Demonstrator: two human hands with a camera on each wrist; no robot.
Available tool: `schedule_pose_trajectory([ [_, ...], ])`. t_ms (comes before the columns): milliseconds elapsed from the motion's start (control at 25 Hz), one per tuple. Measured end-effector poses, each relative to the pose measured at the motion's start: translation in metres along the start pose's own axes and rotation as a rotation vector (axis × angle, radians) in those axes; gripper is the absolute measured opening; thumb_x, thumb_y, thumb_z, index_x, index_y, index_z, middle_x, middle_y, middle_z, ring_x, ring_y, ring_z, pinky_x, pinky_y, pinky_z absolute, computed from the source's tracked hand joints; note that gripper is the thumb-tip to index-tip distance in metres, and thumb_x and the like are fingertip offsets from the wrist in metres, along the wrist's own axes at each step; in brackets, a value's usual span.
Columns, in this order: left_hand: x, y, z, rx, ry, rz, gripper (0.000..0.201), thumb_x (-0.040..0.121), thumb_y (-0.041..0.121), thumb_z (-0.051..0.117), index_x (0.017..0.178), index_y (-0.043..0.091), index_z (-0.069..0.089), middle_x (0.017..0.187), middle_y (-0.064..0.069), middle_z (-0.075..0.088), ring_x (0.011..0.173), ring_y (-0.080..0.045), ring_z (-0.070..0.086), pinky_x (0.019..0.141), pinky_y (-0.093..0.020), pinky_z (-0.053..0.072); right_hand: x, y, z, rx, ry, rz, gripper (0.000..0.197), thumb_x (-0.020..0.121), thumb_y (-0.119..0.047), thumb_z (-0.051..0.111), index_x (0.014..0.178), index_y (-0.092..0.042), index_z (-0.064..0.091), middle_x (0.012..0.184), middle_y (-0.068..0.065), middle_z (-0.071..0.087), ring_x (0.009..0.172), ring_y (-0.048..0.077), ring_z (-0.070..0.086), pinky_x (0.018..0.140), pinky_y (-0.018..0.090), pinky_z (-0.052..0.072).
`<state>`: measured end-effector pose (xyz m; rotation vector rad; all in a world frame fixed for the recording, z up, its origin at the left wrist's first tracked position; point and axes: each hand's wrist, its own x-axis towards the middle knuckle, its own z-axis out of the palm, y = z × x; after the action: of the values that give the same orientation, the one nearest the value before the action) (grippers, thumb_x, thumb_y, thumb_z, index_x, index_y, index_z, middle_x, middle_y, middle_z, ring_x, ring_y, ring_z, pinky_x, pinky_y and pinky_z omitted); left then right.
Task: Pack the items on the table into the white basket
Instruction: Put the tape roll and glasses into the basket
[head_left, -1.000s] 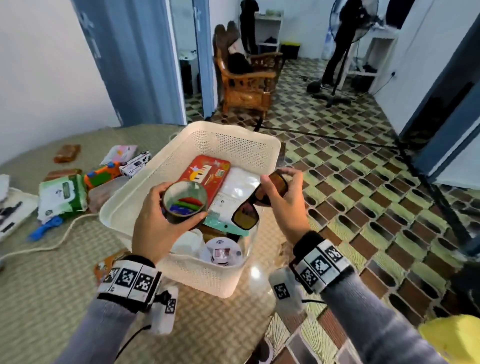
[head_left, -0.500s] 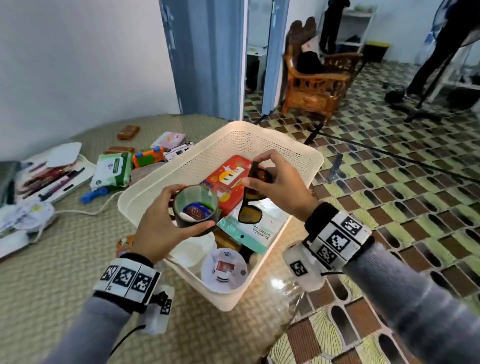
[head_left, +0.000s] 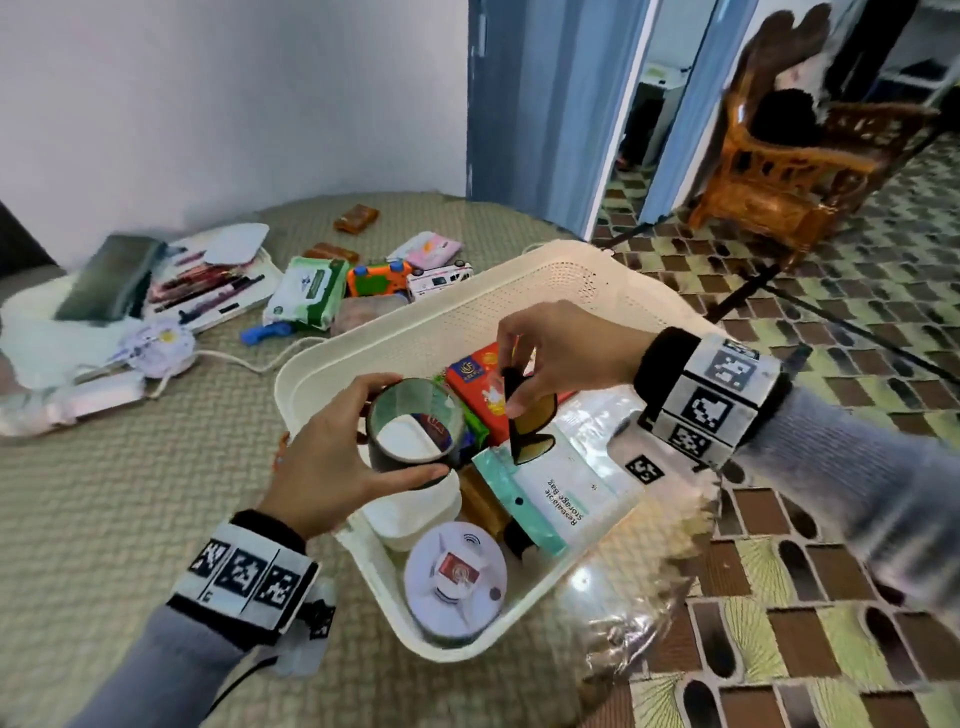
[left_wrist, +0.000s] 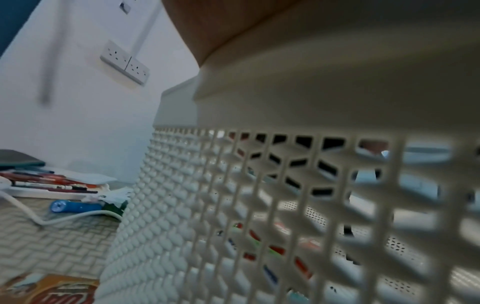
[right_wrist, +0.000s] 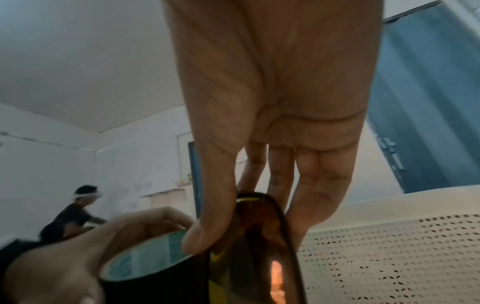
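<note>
- Head: left hand (head_left: 332, 457) curls round a tape roll (head_left: 415, 421), held over the near-left part of the basket (head_left: 524, 291). Right hand (head_left: 566, 358) pinches sunglasses (head_left: 530, 421) by one end; they hang lens-down above a storage bag (head_left: 566, 499) inside the basket. Also in the basket: red box (head_left: 478, 379), white round device (head_left: 454, 577). On the table (head_left: 104, 519), left of the basket: wipes pack (head_left: 306, 288), orange toy (head_left: 376, 278), pens on a tray (head_left: 208, 291).
- Left wrist: basket wall (left_wrist: 259, 205) fills the view, blurred; fingers hidden, grip cannot be told here. Blue pen (left_wrist: 75, 206) and cable (left_wrist: 64, 219) lie on the table.
- Right wrist: thumb and fingers (right_wrist: 319, 195) pinch the sunglasses (right_wrist: 259, 246); tape roll (right_wrist: 145, 261) just beside, in the left hand (right_wrist: 78, 257).
</note>
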<state>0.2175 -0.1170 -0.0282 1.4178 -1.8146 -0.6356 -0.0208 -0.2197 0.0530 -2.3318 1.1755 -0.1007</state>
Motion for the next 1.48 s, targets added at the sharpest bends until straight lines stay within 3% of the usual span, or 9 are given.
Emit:
schedule_pose_trajectory([
  [120,-0.003,0.001,0.001,0.055,0.002,-0.025,0.086,0.056,0.063,0.081,0.127,0.031,0.044,0.121,0.022,0.055,0.109,0.004,0.054,0.079,-0.007,0.043,0.018,0.003,-0.001,-0.066,-0.160,-0.098,0.036,0.060,-0.030,0.089,0.084,-0.023,0.062,0.089,-0.003,0.069,0.077,0.005,0.059,0.064,0.017,0.043],
  [240,-0.010,0.010,0.003,0.051,0.059,-0.054,0.085,0.055,0.065,0.078,0.126,0.033,0.044,0.121,0.025,0.053,0.110,0.004,0.054,0.085,-0.014,0.046,0.038,0.010,-0.002,-0.112,-0.301,-0.187,0.033,0.062,-0.024,0.088,0.085,-0.020,0.065,0.083,-0.005,0.070,0.067,-0.001,0.058,0.058,0.009,0.041],
  [400,-0.030,0.025,0.011,0.137,0.070,-0.179,0.088,0.050,0.073,0.077,0.124,0.036,0.046,0.117,0.024,0.059,0.113,0.001,0.055,0.096,-0.033,0.046,0.061,0.023,0.007,-0.118,-0.413,-0.300,0.031,0.065,-0.020,0.087,0.090,-0.016,0.069,0.085,-0.001,0.072,0.078,0.010,0.065,0.070,0.025,0.052],
  [640,-0.051,0.051,0.035,0.382,-0.004,-0.358,0.089,0.050,0.084,0.064,0.123,0.041,0.041,0.112,0.035,0.056,0.114,0.021,0.043,0.119,-0.035,0.007,0.081,0.038,0.041,-0.070,-0.484,-0.540,0.029,0.067,-0.014,0.085,0.093,-0.014,0.071,0.089,0.001,0.071,0.066,-0.003,0.057,0.061,0.010,0.043],
  [800,-0.065,0.062,0.050,0.478,-0.054,-0.417,0.085,0.053,0.084,0.063,0.122,0.039,0.042,0.106,0.033,0.059,0.110,0.021,0.046,0.119,-0.040,-0.010,0.083,0.042,0.068,0.047,-0.545,-0.549,0.030,0.067,-0.013,0.084,0.094,-0.014,0.071,0.093,0.005,0.071,0.085,0.018,0.065,0.075,0.035,0.054],
  [1080,-0.063,0.063,0.054,0.707,-0.133,-0.480,0.097,0.051,0.089,0.054,0.125,0.026,0.050,0.119,0.020,0.055,0.129,0.000,0.040,0.116,-0.039,-0.013,0.083,0.039,0.087,0.167,-0.599,-0.641,0.026,0.074,-0.005,0.078,0.098,-0.009,0.070,0.091,-0.002,0.069,0.066,-0.008,0.060,0.062,0.009,0.045],
  [1200,-0.062,0.064,0.058,0.737,-0.130,-0.487,0.106,0.053,0.095,0.045,0.140,0.035,0.037,0.123,0.023,0.050,0.125,0.004,0.039,0.116,-0.041,-0.013,0.079,0.043,0.090,0.165,-0.642,-0.698,0.024,0.074,0.001,0.075,0.095,-0.010,0.071,0.088,-0.008,0.069,0.073,-0.005,0.064,0.071,0.018,0.053],
  [1320,-0.062,0.064,0.063,0.732,-0.074,-0.486,0.089,0.059,0.096,0.041,0.127,0.040,0.051,0.107,0.023,0.057,0.112,0.003,0.050,0.116,-0.042,-0.005,0.074,0.047,0.103,0.146,-0.589,-0.733,0.024,0.075,0.001,0.074,0.095,-0.012,0.071,0.090,-0.009,0.067,0.075,-0.005,0.061,0.075,0.022,0.053],
  [1480,-0.060,0.067,0.065,0.710,0.009,-0.489,0.074,0.062,0.093,0.043,0.113,0.041,0.056,0.103,0.028,0.056,0.109,0.010,0.048,0.117,-0.039,-0.005,0.074,0.049,0.122,0.082,-0.536,-0.743,0.022,0.078,-0.003,0.072,0.098,-0.013,0.070,0.100,0.002,0.067,0.088,0.009,0.061,0.081,0.031,0.053],
])
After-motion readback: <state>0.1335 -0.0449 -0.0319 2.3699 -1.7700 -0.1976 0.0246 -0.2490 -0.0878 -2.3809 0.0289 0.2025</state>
